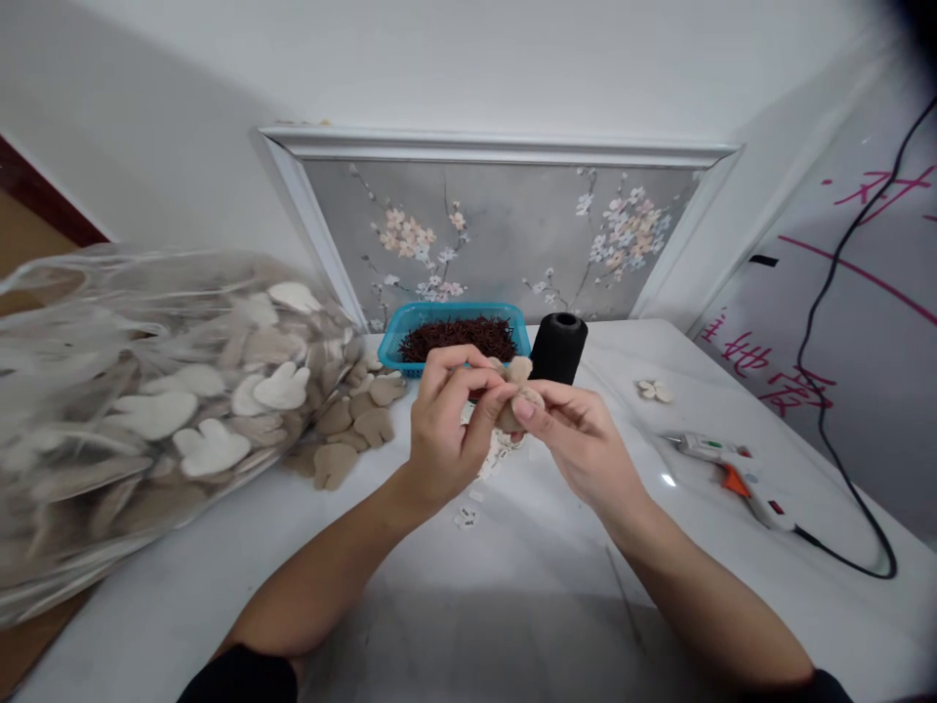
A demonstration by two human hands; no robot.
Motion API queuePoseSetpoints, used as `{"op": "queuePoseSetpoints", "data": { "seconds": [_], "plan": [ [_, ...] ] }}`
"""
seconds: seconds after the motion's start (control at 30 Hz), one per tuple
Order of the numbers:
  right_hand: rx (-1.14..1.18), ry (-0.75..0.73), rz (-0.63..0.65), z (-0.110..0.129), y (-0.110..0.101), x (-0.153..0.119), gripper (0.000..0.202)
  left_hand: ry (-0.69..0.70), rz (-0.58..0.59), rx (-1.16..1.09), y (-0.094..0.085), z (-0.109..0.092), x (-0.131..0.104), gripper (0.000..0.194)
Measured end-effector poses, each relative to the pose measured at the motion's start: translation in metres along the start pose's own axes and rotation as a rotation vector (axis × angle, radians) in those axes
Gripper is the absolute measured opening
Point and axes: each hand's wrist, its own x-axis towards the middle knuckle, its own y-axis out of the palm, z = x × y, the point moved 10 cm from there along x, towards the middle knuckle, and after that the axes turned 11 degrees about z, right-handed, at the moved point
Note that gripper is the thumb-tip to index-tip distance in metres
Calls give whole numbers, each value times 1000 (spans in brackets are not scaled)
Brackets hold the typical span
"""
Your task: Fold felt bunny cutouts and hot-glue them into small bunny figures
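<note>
Both hands meet over the middle of the table around a small beige plush bunny-head piece (520, 369) with rounded ears. My left hand (452, 422) pinches its left side between thumb and fingers. From the right, my right hand (586, 434) presses its thumb on the lower, rounded part. Fingers cover much of the piece. Below the hands lie small whitish pieces (498, 457), and a few more labels or tags (466, 517) sit closer to me. Beige plush pieces (358, 420) form a loose pile left of my left hand.
A large clear bag (153, 332) of plush pieces fills the left side. Behind the hands stand a blue basket (391, 337) of dark brown strands and a black cylinder (557, 350). At right lie a corded white glue gun (753, 483) and a petal-shaped piece (654, 391).
</note>
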Motion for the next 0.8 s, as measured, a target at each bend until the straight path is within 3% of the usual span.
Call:
{"op": "queuePoseSetpoints", "data": {
  "seconds": [0.2, 0.47, 0.6, 0.67, 0.8],
  "plan": [
    [44, -3, -62, 1, -8, -5, 16, -26, 7, -26, -4, 2, 2, 4],
    [-71, 34, -176, -1, -23, -4, 22, -108, 53, -116, 9, 13, -1, 2],
    [-115, 18, -205, -2, -31, -2, 23, -339, 82, -431, 26, 42, -7, 15],
    [-119, 8, -200, -3, -33, -1, 23, -485, 151, -587, 40, 56, -13, 22],
    [-122, -25, -187, -3, -36, 0, 22, -611, 298, -630, 54, 61, -17, 21]
  ]
}}
